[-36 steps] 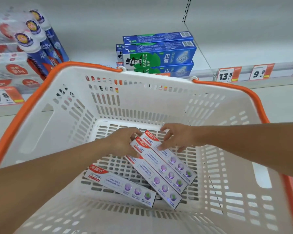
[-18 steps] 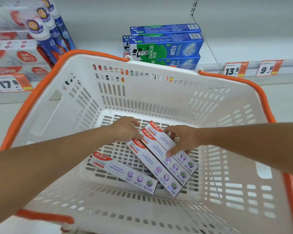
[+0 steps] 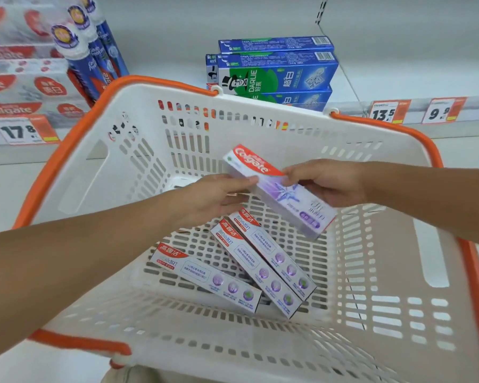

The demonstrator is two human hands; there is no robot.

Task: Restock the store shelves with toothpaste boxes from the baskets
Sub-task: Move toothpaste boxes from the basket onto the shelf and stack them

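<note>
A white and purple Colgate toothpaste box [image 3: 285,196] hangs tilted above the floor of a white basket [image 3: 371,150] with orange handles. My right hand [image 3: 328,185] grips its middle from the right, thumb on top. My left hand [image 3: 216,197] pinches its red-ended left part, thumb on top and fingers under it. Three more boxes lie flat on the basket floor: one at the left [image 3: 205,277] and two side by side [image 3: 256,269] [image 3: 278,257] under the lifted one.
Behind the basket runs a shelf with stacked blue and green Darlie boxes [image 3: 277,76], upright blue tubes [image 3: 91,59] and Colgate boxes [image 3: 25,87] at the left. Orange price tags [image 3: 387,111] line the shelf edge. The shelf to the right of the Darlie stack is bare.
Both hands have lifted one box off the group on the basket floor and turned it face up. The view has tilted down and closer to the basket.
</note>
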